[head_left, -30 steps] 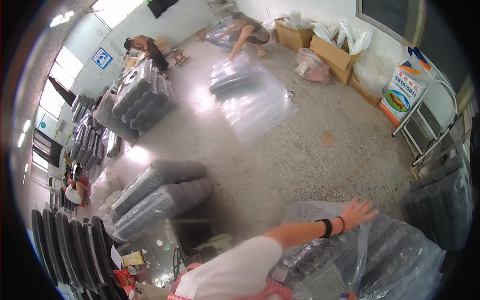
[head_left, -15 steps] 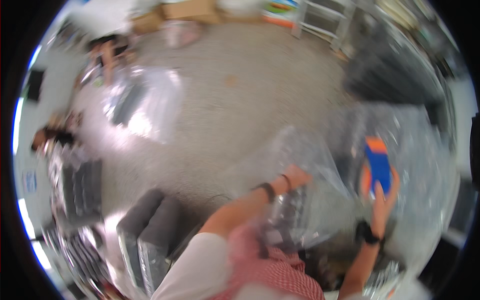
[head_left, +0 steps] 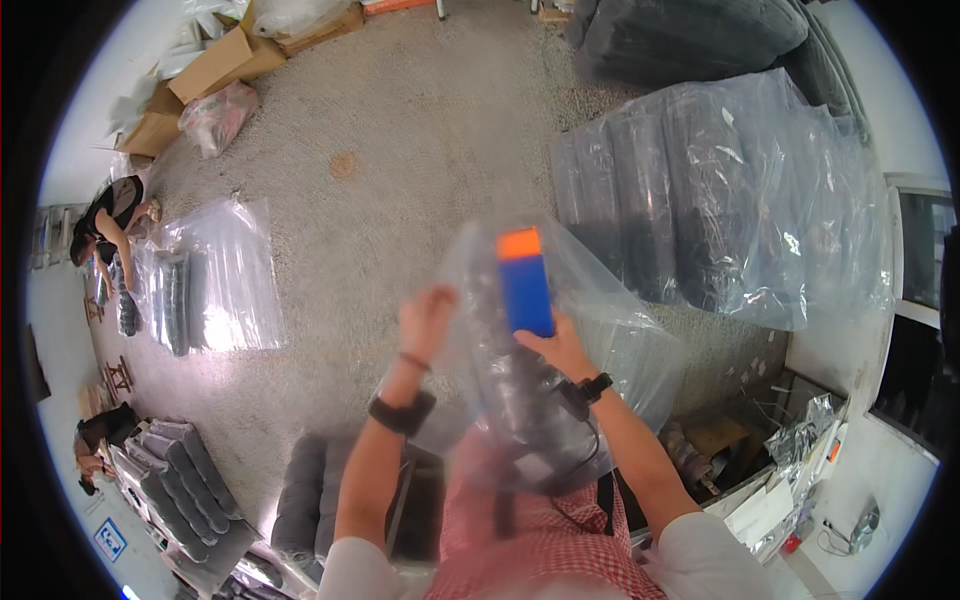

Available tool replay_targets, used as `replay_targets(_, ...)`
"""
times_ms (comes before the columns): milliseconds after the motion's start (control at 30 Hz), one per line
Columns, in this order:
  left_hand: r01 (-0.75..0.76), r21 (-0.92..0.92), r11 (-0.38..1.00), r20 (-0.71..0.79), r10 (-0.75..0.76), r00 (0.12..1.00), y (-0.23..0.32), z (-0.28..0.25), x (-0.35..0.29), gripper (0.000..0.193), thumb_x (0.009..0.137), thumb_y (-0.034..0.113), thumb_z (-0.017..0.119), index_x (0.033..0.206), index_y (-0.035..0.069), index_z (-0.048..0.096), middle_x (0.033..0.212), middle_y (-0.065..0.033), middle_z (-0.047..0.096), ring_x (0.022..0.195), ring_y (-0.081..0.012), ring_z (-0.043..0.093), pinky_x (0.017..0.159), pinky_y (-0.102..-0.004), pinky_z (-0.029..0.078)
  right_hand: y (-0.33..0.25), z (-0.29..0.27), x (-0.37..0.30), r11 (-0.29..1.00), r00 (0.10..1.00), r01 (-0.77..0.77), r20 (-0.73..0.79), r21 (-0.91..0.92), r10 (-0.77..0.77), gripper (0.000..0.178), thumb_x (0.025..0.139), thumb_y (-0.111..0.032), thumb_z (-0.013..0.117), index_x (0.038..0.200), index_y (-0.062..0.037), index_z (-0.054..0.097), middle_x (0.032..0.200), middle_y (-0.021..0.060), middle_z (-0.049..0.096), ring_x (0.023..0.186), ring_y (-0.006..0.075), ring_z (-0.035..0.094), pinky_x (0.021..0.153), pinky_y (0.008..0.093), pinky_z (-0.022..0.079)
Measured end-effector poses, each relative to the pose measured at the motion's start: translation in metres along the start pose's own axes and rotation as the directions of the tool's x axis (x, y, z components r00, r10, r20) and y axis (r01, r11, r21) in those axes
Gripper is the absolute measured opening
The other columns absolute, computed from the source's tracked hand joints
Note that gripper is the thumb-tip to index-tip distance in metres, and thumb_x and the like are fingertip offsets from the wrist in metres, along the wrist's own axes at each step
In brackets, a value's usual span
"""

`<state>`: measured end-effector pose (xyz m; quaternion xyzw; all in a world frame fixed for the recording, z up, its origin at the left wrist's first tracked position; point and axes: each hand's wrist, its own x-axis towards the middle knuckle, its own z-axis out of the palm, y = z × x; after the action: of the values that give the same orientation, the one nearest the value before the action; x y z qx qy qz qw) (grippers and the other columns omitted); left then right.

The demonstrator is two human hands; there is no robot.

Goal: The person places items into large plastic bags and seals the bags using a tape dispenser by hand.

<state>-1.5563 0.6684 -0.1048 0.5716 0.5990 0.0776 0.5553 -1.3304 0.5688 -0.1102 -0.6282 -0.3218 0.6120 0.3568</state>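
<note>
My right hand is closed around a blue block-shaped handheld device with an orange end, held over a clear plastic bag. Inside the bag lies a dark grey, padded piece, close to my body. To the left, my left hand is closed at the bag's edge and seems to pinch the plastic; motion blurs its fingers. A dark cable runs below my right wrist, over the bag.
Large bagged grey cushions lie at the right. More grey cushions are stacked lower left. Two other people work at the left, one beside a plastic sheet. Cardboard boxes stand far left; a cluttered bench is lower right.
The view has swung to the right. My right hand has brought the blue and orange device in from the right, over the bag. My left hand stays at the plastic.
</note>
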Motion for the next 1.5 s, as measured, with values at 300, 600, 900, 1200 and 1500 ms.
replay_targets(300, 0.306, -0.611, 0.73, 0.555, 0.119, 0.823, 0.085, -0.003, 0.109, 0.026, 0.089, 0.019, 0.06, 0.102, -0.003, 0.064, 0.094, -0.0063, 0.067, 0.086, -0.0144, 0.063, 0.077, -0.0253, 0.05, -0.015, -0.009, 0.008, 0.953, 0.981, 0.191, 0.088, -0.235, -0.175, 0.047, 0.07, -0.025, 0.078, 0.109, -0.0037, 0.061, 0.102, 0.011, 0.065, 0.094, 0.0202, 0.062, 0.084, 0.0327, 0.048)
replay_targets(600, -0.104, -0.156, 0.982, -0.102, 0.088, 0.991, 0.041, 0.011, 0.25, 0.016, 0.082, 0.017, 0.069, 0.087, 0.002, 0.069, 0.082, -0.0029, 0.066, 0.068, -0.0078, 0.059, 0.06, -0.0223, 0.047, -0.038, -0.007, -0.013, 0.991, 0.99, 0.096, -0.095, -0.096, -0.105, 0.033, 0.074, -0.014, 0.074, 0.101, 0.0018, 0.062, 0.077, 0.0025, 0.064, 0.065, 0.0086, 0.058, 0.059, 0.0245, 0.048)
replay_targets(900, -0.757, 0.475, 0.45, 0.635, 0.42, 0.648, 0.032, 0.062, 0.272, 0.045, 0.089, 0.042, 0.05, 0.112, 0.005, 0.062, 0.114, -0.0122, 0.062, 0.102, -0.0279, 0.058, 0.088, -0.037, 0.045, -0.028, -0.004, -0.047, 0.992, 0.956, -0.115, -0.277, -0.053, 0.096, 0.03, 0.079, -0.013, 0.069, 0.104, 0.0013, 0.062, 0.083, 0.0021, 0.064, 0.071, 0.0075, 0.057, 0.062, 0.0247, 0.047)
replay_targets(1200, -0.529, 0.718, 0.453, 0.563, 0.07, 0.824, 0.141, 0.066, -0.001, 0.056, 0.081, 0.055, 0.056, 0.104, 0.004, 0.063, 0.092, -0.0192, 0.064, 0.088, -0.0329, 0.062, 0.083, -0.0438, 0.046, -0.037, -0.062, -0.011, 0.999, 0.98, -0.032, -0.195, -0.01, 0.029, 0.049, 0.081, -0.046, 0.064, 0.095, 0.0001, 0.066, 0.078, 0.0079, 0.067, 0.069, 0.0148, 0.062, 0.062, 0.0286, 0.047)
replay_targets(1500, -0.639, 0.378, 0.669, 0.625, 0.325, 0.71, 0.025, 0.235, -0.162, 0.076, 0.07, 0.052, 0.071, 0.118, 0.001, 0.043, 0.097, -0.0204, 0.061, 0.089, -0.0368, 0.061, 0.074, -0.0458, 0.047, -0.079, -0.051, -0.002, 0.999, 0.993, -0.014, -0.114, -0.046, 0.009, 0.051, 0.077, -0.052, 0.064, 0.088, -0.002, 0.067, 0.073, 0.0102, 0.067, 0.066, 0.0195, 0.065, 0.063, 0.0296, 0.049)
